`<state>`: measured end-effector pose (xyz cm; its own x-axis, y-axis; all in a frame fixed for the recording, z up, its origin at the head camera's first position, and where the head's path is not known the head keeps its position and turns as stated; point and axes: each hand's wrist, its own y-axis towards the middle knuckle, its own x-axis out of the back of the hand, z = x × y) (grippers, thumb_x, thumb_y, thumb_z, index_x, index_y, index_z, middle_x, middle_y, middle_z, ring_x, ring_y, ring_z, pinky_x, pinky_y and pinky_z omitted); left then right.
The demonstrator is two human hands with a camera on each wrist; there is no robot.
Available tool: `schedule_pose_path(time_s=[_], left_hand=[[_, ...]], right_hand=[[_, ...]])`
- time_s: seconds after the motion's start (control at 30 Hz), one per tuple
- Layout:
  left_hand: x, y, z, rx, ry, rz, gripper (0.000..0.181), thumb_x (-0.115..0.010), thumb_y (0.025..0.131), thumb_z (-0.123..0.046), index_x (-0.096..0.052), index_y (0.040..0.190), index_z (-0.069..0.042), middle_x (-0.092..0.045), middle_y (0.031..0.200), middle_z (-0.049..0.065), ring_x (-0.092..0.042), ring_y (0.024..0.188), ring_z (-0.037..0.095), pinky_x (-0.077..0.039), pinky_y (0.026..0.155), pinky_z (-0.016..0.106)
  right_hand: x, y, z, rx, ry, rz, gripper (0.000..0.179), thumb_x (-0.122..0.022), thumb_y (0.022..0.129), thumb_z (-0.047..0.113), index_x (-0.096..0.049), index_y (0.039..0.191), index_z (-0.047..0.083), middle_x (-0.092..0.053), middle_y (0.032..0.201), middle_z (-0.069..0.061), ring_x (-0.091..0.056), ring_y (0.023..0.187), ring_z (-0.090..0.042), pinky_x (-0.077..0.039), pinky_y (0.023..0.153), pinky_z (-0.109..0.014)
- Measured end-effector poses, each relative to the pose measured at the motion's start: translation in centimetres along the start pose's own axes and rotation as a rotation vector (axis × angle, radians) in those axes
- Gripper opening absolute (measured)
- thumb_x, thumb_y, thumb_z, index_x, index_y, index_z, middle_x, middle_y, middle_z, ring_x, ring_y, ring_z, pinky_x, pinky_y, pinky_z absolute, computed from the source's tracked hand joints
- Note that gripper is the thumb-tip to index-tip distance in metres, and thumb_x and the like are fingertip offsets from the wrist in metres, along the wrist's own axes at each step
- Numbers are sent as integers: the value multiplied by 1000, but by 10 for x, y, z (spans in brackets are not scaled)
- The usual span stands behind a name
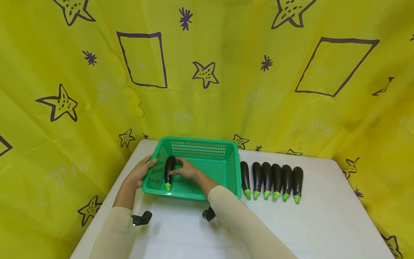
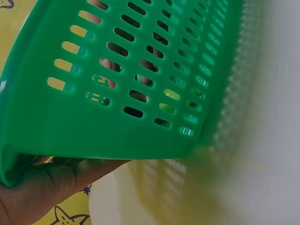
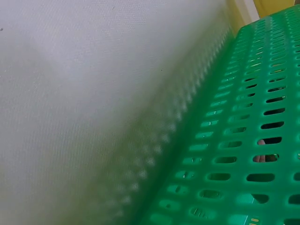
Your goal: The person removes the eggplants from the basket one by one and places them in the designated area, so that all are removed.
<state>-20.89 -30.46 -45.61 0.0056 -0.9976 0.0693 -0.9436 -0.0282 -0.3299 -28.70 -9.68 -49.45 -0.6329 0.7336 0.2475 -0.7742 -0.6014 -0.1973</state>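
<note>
A green plastic basket (image 1: pixel 207 167) with slotted walls stands on the white table. Inside it, close to the left wall, is a dark eggplant (image 1: pixel 169 169) with its bright green stem end toward me. My right hand (image 1: pixel 185 169) reaches over the front rim and grips this eggplant between thumb and fingers. At the basket's left end, my left hand (image 1: pixel 142 169) holds the rim, and the left wrist view shows that hand (image 2: pixel 56 183) against the outer wall. In the right wrist view the slotted basket wall (image 3: pixel 243 150) hides most of the right hand.
To the right of the basket, several eggplants (image 1: pixel 276 181) lie side by side in a row, green ends toward me. The nearest one almost meets the basket wall. A yellow patterned curtain (image 1: pixel 226 108) hangs behind and beside the white table (image 1: pixel 323 223).
</note>
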Motion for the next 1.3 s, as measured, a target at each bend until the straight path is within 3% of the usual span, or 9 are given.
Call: schedule_pose_path(time_s=[0.2,0.53,0.8,1.3], left_hand=[[-1,2,1,6,-2,-5,63,-34,117,-28,-8,169,-5,-35,156,32,-48,132,42,-50,100,51],[0,0,0,16,-19,12,64,-34,116,-30,-5,169,-8,-34,157,32,-48,133,42,-51,100,53],[0,4,-3,-2,-24,15,63,-32,117,-29,-6,169,-8,-31,159,33,-42,140,46,-45,106,60],[-2,4,-2,-6,-10,13,61,-31,117,-27,-8,169,-5,-29,161,33,-41,141,48,-45,106,60]], right_hand=[[2,0,1,9,32,33,76,-77,95,12,-38,159,0,-46,157,-21,-44,143,-41,-43,111,-51],[4,2,3,-23,301,121,75,-70,99,0,-30,161,-4,-43,153,-33,-59,129,-43,-50,104,-46],[5,5,3,-43,292,226,66,-66,102,2,-33,158,-9,-64,134,-29,-65,122,-41,-53,101,-45],[4,3,1,-40,314,247,56,-62,105,3,-39,154,-9,-67,128,-30,-67,117,-43,-56,96,-45]])
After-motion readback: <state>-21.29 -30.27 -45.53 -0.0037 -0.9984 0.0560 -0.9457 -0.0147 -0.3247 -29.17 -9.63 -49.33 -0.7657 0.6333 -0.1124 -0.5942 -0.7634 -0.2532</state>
